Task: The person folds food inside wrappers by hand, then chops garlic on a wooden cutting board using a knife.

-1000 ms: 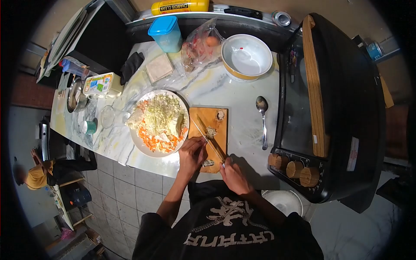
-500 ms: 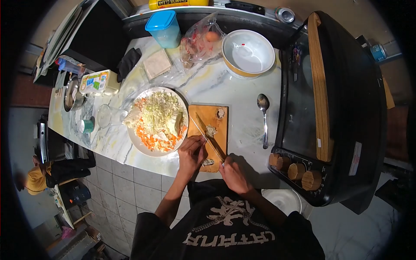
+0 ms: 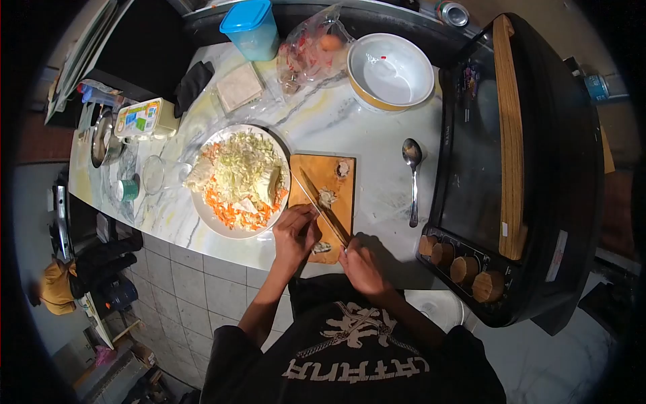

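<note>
A small wooden cutting board (image 3: 343, 222) lies at the counter's front edge. My right hand (image 3: 364, 268) is closed round the handle of a knife (image 3: 323, 214), whose blade slants up and left across the board. Left of the blade, my left hand (image 3: 295, 232) has its fingers drawn together at the board's edge; what they pinch is hidden. Pale chopped bits (image 3: 328, 197) lie right of the blade, and more dark-edged bits (image 3: 321, 248) near the board's bottom. A round pale piece (image 3: 343, 167) sits in its upper right corner. Beside the board, a white plate (image 3: 232, 232) carries shredded cabbage (image 3: 242, 158) and carrot (image 3: 225, 207).
A spoon (image 3: 412, 180) lies right of the board, before a black toaster oven (image 3: 471, 168). Behind stand a white bowl (image 3: 390, 71), a plastic bag (image 3: 313, 50) with an egg, and a blue-lidded container (image 3: 250, 30). A glass (image 3: 155, 175) and a tub (image 3: 148, 119) are at left.
The whole view has shifted slightly. Both hands and the knife stay in nearly the same place over the board, and the chopped bits look much the same.
</note>
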Action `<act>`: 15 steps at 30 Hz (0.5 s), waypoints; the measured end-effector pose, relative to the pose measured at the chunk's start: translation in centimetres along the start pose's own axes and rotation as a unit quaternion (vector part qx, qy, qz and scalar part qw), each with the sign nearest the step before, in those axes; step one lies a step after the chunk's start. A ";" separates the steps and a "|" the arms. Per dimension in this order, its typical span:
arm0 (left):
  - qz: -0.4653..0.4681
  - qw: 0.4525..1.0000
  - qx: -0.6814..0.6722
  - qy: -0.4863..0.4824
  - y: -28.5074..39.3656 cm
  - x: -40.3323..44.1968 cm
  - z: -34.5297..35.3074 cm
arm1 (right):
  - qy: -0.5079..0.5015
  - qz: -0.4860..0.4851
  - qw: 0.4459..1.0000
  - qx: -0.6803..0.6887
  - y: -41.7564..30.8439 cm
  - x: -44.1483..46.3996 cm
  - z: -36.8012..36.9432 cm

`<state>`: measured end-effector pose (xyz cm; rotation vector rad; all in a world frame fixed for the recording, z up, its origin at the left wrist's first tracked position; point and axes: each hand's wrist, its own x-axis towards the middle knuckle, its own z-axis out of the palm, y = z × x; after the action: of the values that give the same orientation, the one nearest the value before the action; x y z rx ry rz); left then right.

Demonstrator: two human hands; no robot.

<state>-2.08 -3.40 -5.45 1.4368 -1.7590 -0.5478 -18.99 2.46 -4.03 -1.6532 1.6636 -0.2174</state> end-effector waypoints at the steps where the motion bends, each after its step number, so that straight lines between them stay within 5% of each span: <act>1: 0.001 1.000 -0.002 0.000 0.0 0.0 0.0 | -0.005 0.003 1.000 0.001 -0.1 0.1 -0.2; 15: 0.004 1.000 0.003 0.011 0.4 0.3 0.2 | -0.003 -0.008 1.000 -0.021 -0.8 0.5 -0.8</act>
<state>-2.48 -3.64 -5.20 1.4339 -1.7493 -0.5202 -18.77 1.63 -3.20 -1.6967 1.6609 -0.1859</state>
